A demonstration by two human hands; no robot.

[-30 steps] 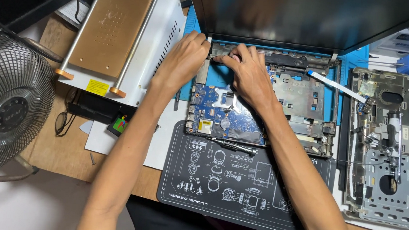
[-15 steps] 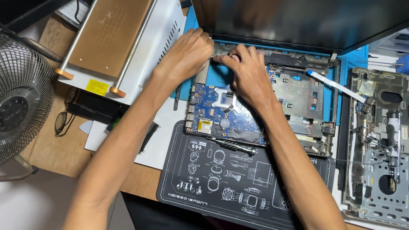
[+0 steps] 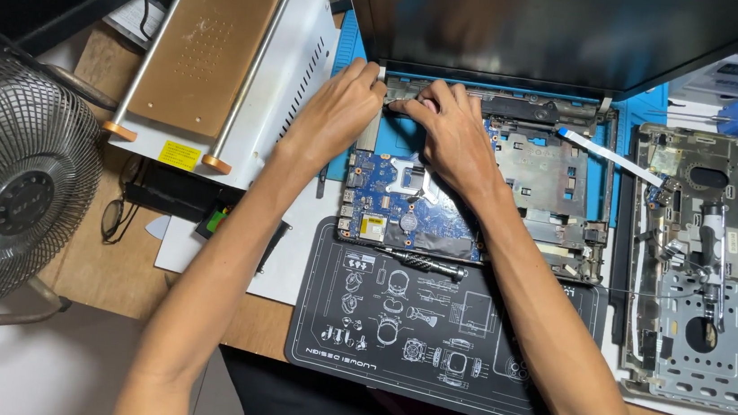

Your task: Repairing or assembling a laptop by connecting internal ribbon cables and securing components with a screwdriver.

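An opened laptop base (image 3: 561, 176) lies on the bench with its blue motherboard (image 3: 387, 205) bare and its dark lid (image 3: 567, 28) tilted up behind. My left hand (image 3: 338, 110) rests at the base's left rear corner, fingers curled over the left hinge (image 3: 374, 131). My right hand (image 3: 453, 134) lies across the top of the motherboard. Its thumb and forefinger are pinched together at the hinge bar (image 3: 523, 105), right beside my left fingertips. What they pinch is hidden. A screwdriver (image 3: 425, 263) lies on the black work mat (image 3: 428, 340), just below the board.
A white heating station with a copper plate (image 3: 213, 48) stands left of the laptop, and a wire-guarded fan (image 3: 9, 200) sits at the far left. A stripped grey laptop chassis (image 3: 715, 268) lies on the right. A white flat cable (image 3: 609, 154) crosses between them.
My left hand has slid a little right and up to the hinge, so both hands now meet at the rear left corner. My right hand has barely shifted.
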